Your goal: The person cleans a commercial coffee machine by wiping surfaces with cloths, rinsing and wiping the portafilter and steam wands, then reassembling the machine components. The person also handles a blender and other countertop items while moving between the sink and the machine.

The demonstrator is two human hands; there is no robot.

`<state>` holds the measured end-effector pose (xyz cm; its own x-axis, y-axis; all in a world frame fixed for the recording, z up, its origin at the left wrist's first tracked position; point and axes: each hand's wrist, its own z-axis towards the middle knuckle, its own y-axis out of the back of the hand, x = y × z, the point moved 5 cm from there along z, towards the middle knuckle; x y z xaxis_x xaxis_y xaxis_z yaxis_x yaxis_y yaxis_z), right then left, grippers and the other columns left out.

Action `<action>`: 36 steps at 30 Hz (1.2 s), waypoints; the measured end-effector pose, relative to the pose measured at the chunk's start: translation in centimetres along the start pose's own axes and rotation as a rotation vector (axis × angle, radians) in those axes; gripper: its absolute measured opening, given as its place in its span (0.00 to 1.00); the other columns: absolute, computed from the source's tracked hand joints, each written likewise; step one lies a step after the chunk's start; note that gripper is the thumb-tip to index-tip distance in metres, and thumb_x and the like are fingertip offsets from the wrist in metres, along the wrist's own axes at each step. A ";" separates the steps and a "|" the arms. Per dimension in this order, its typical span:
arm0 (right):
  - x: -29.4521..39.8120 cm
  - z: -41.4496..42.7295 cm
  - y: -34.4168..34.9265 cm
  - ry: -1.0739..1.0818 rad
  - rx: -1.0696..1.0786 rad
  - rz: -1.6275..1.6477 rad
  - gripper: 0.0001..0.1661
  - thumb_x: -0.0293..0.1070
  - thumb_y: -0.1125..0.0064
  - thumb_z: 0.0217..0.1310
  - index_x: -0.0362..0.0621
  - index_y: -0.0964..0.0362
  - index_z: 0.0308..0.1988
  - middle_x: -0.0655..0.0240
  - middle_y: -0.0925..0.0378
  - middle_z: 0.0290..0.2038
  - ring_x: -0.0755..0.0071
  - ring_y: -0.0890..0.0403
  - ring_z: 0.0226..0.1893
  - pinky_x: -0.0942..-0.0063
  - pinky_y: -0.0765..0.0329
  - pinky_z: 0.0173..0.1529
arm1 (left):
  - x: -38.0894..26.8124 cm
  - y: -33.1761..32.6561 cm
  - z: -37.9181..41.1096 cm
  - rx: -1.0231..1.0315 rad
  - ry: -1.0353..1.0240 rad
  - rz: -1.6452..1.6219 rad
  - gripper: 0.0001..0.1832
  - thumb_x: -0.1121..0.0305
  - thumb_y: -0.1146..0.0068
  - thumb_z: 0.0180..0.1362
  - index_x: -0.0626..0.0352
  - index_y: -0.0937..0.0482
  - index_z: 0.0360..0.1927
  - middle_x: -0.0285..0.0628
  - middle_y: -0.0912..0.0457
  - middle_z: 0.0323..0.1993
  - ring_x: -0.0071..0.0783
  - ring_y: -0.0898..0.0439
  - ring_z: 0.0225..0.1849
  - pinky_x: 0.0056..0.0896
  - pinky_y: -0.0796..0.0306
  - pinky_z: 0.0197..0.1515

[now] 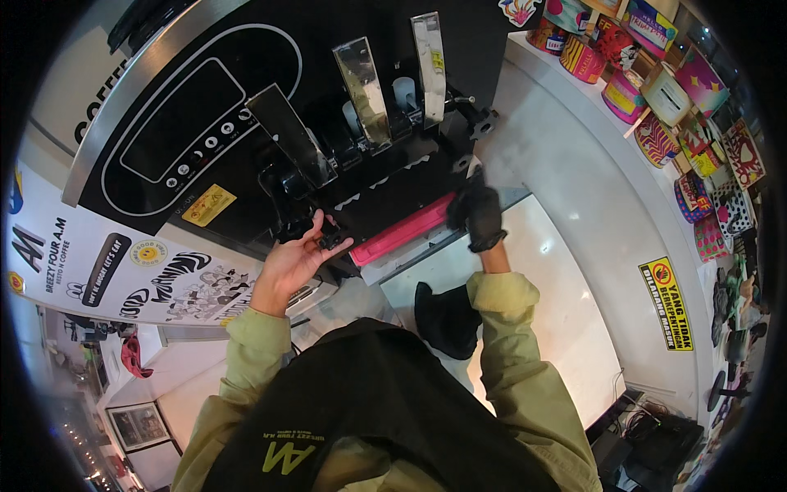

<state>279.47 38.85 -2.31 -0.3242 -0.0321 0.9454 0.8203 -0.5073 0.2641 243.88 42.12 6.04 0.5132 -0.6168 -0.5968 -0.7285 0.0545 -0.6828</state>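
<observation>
A soft-serve ice cream machine (393,203) with a black front stands before me. Three shiny metal dispensing levers (367,92) stick out from it. My left hand (295,258), bare, has its thumb and fingers around a black knob-like part (332,237) below the left lever. In a black glove, my right hand (481,212) is at the right end of a pink drip tray (399,230), close under the right dispensing head. Its fingers are dark against the machine, so what it holds, if anything, cannot be made out.
Black star-shaped knobs (484,127) project at the machine's right side. A white curved counter wall (572,172) bears a yellow warning sign (667,304). Colourful paper cups (658,141) line the shelf above it. Black electrical equipment with cables (658,430) sits at lower right.
</observation>
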 end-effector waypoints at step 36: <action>15.8 -15.2 -19.8 -0.215 -0.014 0.371 0.18 0.28 0.48 0.71 0.39 0.34 0.58 0.57 0.18 0.34 0.67 0.16 0.25 0.73 0.20 0.25 | -0.8 4.2 2.2 0.310 -0.011 0.393 0.11 0.58 0.36 0.64 0.52 0.15 0.43 0.24 0.19 0.37 0.13 0.25 0.39 0.20 0.32 0.48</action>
<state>250.92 35.29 4.52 0.0989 -0.0352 0.9945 0.8560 -0.5067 -0.1030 241.44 44.52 2.72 0.2331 -0.4945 -0.8373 -0.6994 0.5130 -0.4977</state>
